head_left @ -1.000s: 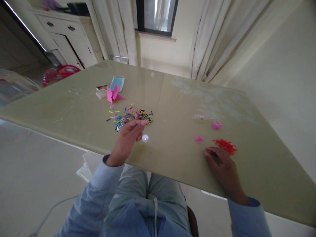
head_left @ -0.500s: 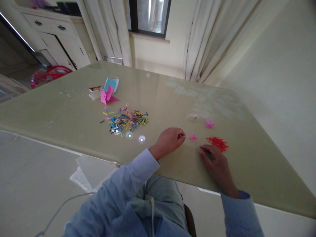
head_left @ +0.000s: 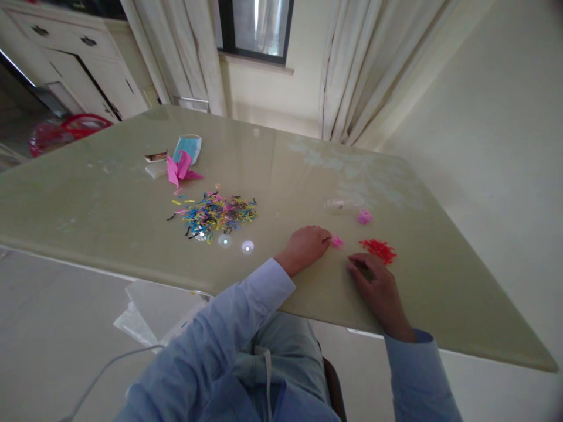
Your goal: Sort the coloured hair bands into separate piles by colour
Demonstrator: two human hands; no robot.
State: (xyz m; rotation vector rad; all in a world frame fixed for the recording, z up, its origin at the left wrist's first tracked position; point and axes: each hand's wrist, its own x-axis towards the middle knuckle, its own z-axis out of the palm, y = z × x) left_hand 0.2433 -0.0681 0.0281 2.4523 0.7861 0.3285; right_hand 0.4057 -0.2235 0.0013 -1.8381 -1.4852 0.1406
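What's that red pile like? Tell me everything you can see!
The red pile is a loose, low heap of many short, thin, bright red strands, perhaps rubbery, with ends poking out. It lies on the table just beyond the right hand, to the right of the small pink pile. I can't tell whether the hand touches it.

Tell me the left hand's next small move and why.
Probably ease the left hand open at the small pink pile: its fingertips look pinched together right beside that pile, and the right hand is off by the red pile, out of the way. Whether the pinch holds anything is too small to tell.
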